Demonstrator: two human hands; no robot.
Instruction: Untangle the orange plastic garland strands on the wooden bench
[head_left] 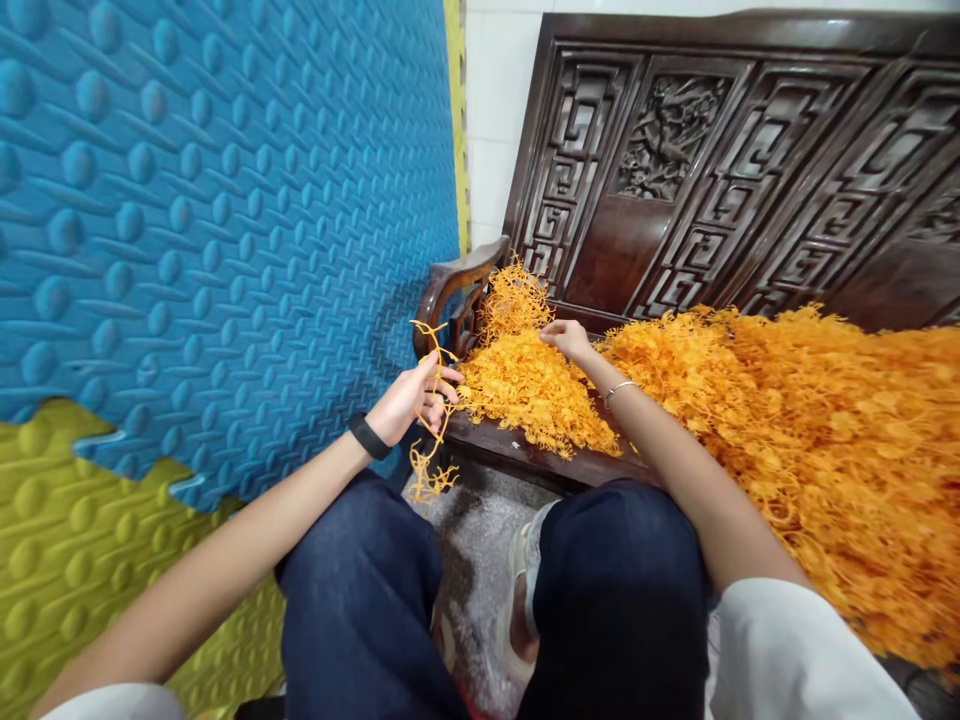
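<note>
Person sits facing the carved dark-wood bench [675,200], knees in dark trousers just short of its front edge. L hand [416,395] hangs off the bench's left end, just in front of the curved armrest [450,285]. Its fingers are curled in & thumb pressed over, gripping a thin orange strand [433,420]. The strand loops up above the hand beside the armrest & trails down past the seat edge toward the speckled floor [480,540]. Black wristband [369,437] on that wrist.

R hand [568,338] is on the bench seat near the backrest, palm down on top of the small heap [525,385] of tangled orange pieces at the seat's left end. Fingers are bent down into it w/ tips partly hidden, so can't tell if it has hold of anything. Thin bracelet [619,388] on that wrist.

A much bigger orange pile [825,430] covers the rest of the seat to the right end. Blue foam mat [225,200] stands upright left of the bench, w/ a yellow foam mat [75,540] joined below it. One light shoe [517,600] rests on the floor in front of the bench, btwn the knees.
</note>
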